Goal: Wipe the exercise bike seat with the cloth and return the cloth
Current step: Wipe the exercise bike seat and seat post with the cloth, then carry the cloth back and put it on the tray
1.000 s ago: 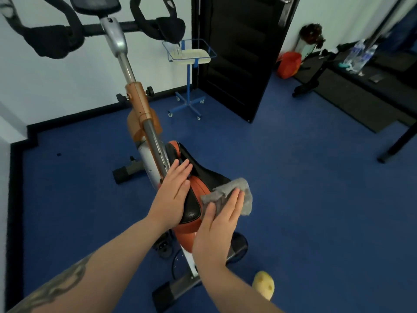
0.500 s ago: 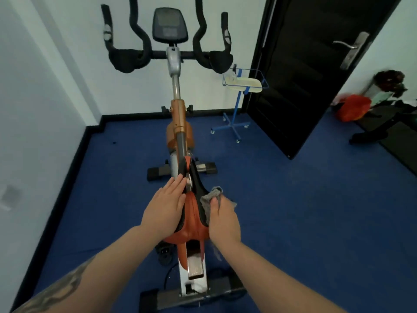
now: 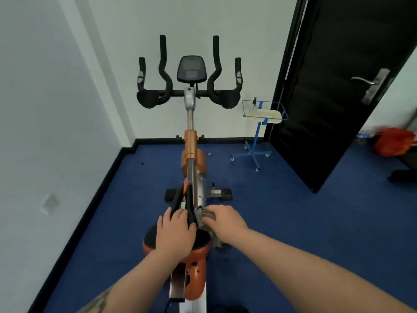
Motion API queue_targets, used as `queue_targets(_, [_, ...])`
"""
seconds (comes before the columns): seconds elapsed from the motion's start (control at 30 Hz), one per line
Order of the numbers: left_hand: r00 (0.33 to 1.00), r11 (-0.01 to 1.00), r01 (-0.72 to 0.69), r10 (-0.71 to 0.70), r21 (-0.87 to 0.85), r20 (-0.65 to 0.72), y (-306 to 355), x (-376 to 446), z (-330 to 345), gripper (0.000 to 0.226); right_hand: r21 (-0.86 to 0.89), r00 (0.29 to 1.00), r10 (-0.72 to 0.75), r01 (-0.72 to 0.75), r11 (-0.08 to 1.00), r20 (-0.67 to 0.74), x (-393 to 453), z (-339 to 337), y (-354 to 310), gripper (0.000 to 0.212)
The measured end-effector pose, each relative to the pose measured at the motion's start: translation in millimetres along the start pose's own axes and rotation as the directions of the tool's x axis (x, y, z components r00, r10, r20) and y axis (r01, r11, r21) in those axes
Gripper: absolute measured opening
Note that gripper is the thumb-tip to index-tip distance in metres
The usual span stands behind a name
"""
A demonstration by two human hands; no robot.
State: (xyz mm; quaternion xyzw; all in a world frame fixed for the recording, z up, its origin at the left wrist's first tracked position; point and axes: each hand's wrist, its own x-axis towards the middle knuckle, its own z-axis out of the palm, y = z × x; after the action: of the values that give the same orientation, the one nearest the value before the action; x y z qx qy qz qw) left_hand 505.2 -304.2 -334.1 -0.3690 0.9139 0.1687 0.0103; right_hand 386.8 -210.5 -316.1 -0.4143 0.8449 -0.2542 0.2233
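The exercise bike's black and orange seat point(image 3: 150, 240) is low in the middle of the view, its narrow nose pointing away from me. My left hand point(image 3: 176, 232) lies flat on the seat's top, fingers together. My right hand point(image 3: 225, 219) grips a crumpled grey cloth point(image 3: 201, 216) and presses it against the right side of the seat near the nose. Part of the cloth hangs down below my right wrist. My hands hide most of the seat's middle.
The bike's post and black handlebars point(image 3: 189, 91) with a console rise ahead. A blue wheeled stand with a tray point(image 3: 262, 115) stands at the right by an open black door point(image 3: 334, 86). A red bag point(image 3: 393, 142) sits far right. White wall close on the left.
The view has swung to face the bike squarely. My right hand with the cloth has slid forward along the seat's right side toward the nose. My left hand stays on the seat.
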Motion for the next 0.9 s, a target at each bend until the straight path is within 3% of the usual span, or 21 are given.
queue_targets(0.13, [0.995,0.995,-0.098,0.098,0.023,-0.004,14,19,-17,0.040,-0.163,0.999,-0.029,0.022,0.986,-0.041,4,-41,16,0.025])
queue_targets(0.4, [0.957,0.956,-0.291,0.292,-0.041,0.006,89,68,-19,0.042,-0.234,0.973,0.175,-0.208,0.950,-0.152,-1,-132,84,0.015])
queue_targets(0.67, [0.941,0.942,-0.336,0.336,-0.018,0.030,176,117,-8,0.045,-0.231,0.932,0.258,-0.318,0.919,-0.254,-4,-217,172,0.013])
queue_targets(0.9, [0.970,0.970,-0.243,0.243,-0.012,0.007,278,173,13,0.047,-0.237,0.936,0.224,-0.290,0.927,-0.271,10,-294,271,0.013])
